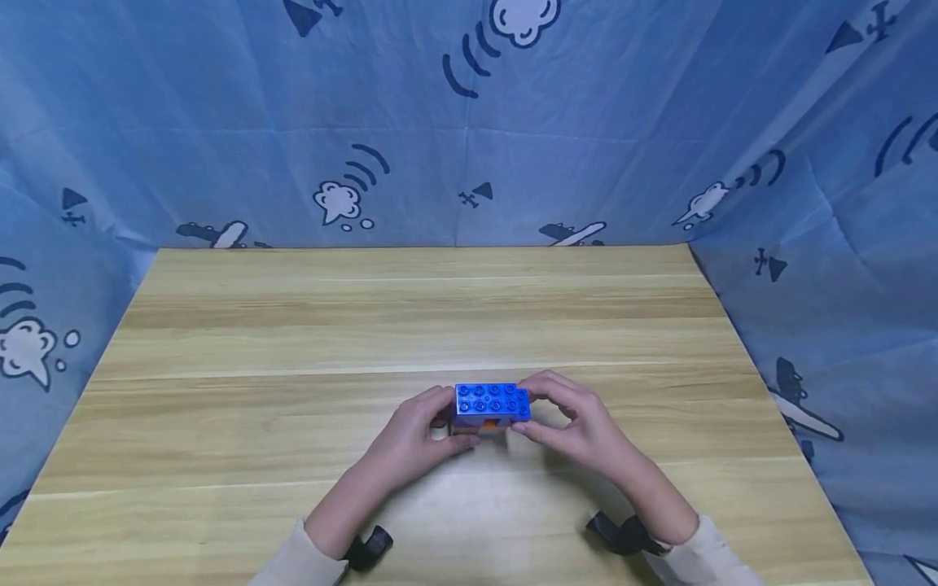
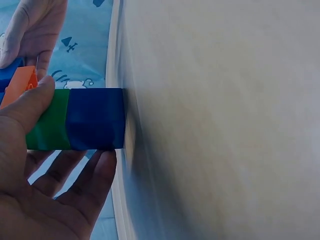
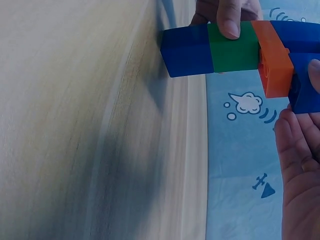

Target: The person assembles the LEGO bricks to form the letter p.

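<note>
Both hands hold a stack of toy building bricks over the wooden table. In the head view, blue studded bricks (image 1: 487, 399) top it, with some orange showing underneath. A green brick (image 3: 245, 52) and a blue brick (image 3: 187, 51) form its lower end, below an orange brick (image 3: 275, 60). My left hand (image 1: 406, 435) grips the stack from the left, its thumb across the green and orange bricks. From the right, my right hand (image 1: 582, 423) pinches a blue brick (image 3: 304, 82) at the top. Whether the lower end touches the table cannot be told.
The wooden tabletop (image 1: 293, 342) stretches around the hands. Blue patterned cloth (image 1: 410, 106) hangs behind it and along both sides. Black straps (image 1: 370, 547) with small attachments sit at the wrists, near light sleeves (image 1: 304, 561).
</note>
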The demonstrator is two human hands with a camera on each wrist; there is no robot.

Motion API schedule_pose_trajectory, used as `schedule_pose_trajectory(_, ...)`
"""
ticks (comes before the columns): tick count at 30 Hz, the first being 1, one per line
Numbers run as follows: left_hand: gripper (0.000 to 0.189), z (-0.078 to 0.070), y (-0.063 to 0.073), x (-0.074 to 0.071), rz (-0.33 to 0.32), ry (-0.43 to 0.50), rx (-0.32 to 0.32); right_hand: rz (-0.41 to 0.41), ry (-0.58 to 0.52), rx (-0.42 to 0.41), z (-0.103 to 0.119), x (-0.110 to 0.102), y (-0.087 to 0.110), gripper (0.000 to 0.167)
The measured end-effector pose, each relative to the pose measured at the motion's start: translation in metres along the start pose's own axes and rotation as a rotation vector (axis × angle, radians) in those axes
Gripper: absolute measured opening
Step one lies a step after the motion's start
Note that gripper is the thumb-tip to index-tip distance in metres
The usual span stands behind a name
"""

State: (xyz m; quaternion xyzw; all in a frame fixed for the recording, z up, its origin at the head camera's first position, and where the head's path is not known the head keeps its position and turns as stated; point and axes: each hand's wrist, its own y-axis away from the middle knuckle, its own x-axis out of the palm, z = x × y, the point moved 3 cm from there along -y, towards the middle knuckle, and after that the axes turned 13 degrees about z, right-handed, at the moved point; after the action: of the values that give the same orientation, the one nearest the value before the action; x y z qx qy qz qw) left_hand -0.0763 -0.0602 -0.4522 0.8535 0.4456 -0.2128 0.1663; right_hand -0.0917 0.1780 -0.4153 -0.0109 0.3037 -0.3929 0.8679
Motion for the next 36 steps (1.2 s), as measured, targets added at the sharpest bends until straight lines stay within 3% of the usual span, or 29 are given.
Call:
schedule_pose_trajectory(8, 0.043, -0.002, 0.007, 0.001, -0.011, 0.003, -0.045, 0.011, -0.012, 0.028, 0.001, -0.002, 0.000, 0.040)
schedule_pose_trajectory(11, 0.045, -0.003, 0.010, -0.001, -0.037, 0.018, -0.031, 0.015, -0.007, 0.016, 0.001, -0.002, -0.001, 0.041)
schedule_pose_trajectory(18, 0.045, -0.006, 0.018, -0.007, -0.143, 0.041, 0.107, 0.018, 0.005, 0.007, 0.001, -0.002, -0.001, 0.040)
schedule_pose_trajectory(24, 0.037, -0.005, 0.021, -0.011, -0.185, 0.042, 0.228, 0.018, 0.002, 0.031, 0.002, -0.003, -0.002, 0.040)
schedule_pose_trajectory(31, 0.033, -0.002, 0.021, -0.014, -0.172, 0.024, 0.274, 0.017, -0.009, 0.031, 0.001, -0.003, -0.003, 0.039)
schedule_pose_trajectory(36, 0.031, -0.001, 0.021, -0.014, -0.199, 0.005, 0.307, 0.008, -0.014, 0.027, 0.000, -0.002, -0.003, 0.039)
